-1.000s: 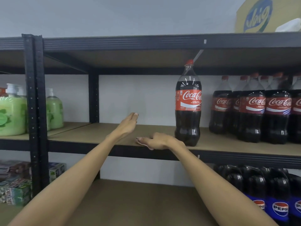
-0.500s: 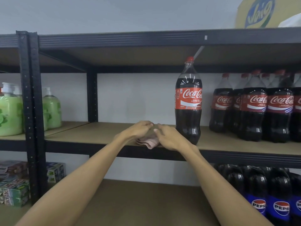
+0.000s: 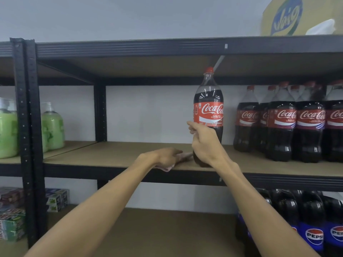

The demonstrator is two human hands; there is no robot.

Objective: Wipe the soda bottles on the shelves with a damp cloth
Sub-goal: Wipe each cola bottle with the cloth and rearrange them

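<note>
On front edge of brown board shelf, tall red-labelled dark cola bottle upright. Full, heavy, likely slippery wet; hold below label. Half-curled right grip before it, contact unclear; left grip flat on pink cloth.

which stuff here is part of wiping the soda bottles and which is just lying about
Job: lone Coca-Cola bottle, pink cloth under left hand, right hand at that bottle, Coca-Cola row, Pepsi bottles.
Lying about: green soap bottles, small boxes, yellow carton.
</note>
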